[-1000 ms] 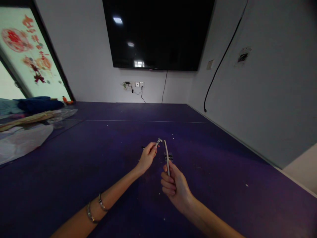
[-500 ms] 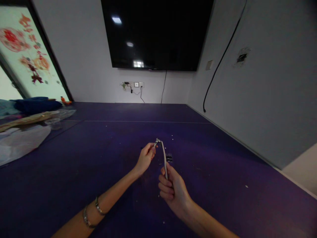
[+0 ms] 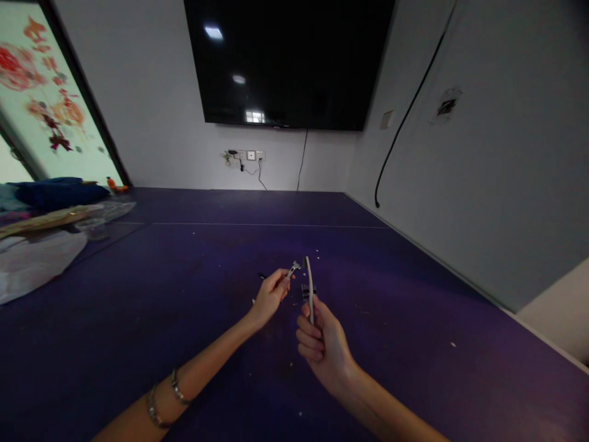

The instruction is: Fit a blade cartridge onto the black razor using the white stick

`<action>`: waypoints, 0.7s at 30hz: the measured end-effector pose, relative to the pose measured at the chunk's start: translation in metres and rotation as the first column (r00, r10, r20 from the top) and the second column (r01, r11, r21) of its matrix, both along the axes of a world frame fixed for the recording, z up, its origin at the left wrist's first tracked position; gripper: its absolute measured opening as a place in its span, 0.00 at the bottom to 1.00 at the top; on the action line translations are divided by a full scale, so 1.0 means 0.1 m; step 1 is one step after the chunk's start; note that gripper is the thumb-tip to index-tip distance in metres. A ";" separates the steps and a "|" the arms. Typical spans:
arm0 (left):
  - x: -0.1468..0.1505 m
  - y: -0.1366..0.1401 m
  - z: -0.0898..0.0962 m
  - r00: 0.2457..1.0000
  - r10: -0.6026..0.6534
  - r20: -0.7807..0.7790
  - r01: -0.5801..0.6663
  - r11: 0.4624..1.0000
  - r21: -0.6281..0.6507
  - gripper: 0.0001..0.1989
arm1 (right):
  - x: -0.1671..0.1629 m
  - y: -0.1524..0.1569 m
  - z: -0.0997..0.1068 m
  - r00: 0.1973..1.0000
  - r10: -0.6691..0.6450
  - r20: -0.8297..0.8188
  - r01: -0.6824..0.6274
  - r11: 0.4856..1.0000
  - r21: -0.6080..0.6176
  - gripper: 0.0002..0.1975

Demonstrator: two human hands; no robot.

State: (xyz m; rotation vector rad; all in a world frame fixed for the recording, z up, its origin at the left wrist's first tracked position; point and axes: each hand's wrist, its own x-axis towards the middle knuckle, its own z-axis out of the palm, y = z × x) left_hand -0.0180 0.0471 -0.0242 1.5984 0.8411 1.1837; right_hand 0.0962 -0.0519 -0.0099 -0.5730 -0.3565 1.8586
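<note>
My left hand [image 3: 271,296] is closed around the handle of a small silver-grey razor [image 3: 293,268], its wider head pointing up and right. Fine detail of that head is too small to make out. In my right hand [image 3: 324,344] is a toothbrush [image 3: 310,287] with a pale handle, held upright. Its dark bristles face left towards the razor, with a narrow gap between the two. Behind the toothbrush, a small dark piece with light stripes [image 3: 305,292] lies on the purple tabletop [image 3: 221,380].
White specks dot the purple surface. At the left lie a clear plastic bag [image 3: 41,264] and dark blue cloth [image 3: 62,193]. A television [image 3: 294,61] hangs on the far wall above sockets [image 3: 251,155]. A black cable [image 3: 409,113] dangles along the right wall.
The toothbrush has come away from the razor head and now stands straighter, slightly to its right. The razor has tipped a little to the right. The whole view has shifted slightly.
</note>
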 end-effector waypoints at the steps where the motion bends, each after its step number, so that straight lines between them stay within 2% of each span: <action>1: 0.00 -0.01 0.00 1.000 -0.011 -0.003 0.011 1.000 0.001 0.13 | 0.01 0.01 0.00 1.000 -0.008 -0.004 0.008 1.000 0.004 0.14; 9: -0.01 -0.04 0.04 0.999 0.043 0.018 -0.043 0.998 0.043 0.13 | -0.09 -0.10 -0.04 1.000 0.012 -0.020 -0.013 1.000 -0.028 0.15; 14: 0.02 -0.08 0.04 1.000 0.009 0.012 -0.009 1.000 0.016 0.13 | -0.05 -0.06 -0.02 0.999 -0.012 -0.038 0.011 1.000 -0.021 0.13; 21: 0.03 -0.06 0.03 0.997 0.059 0.047 -0.060 0.998 0.021 0.13 | -0.07 -0.14 -0.02 0.999 0.029 -0.042 -0.030 0.999 -0.030 0.14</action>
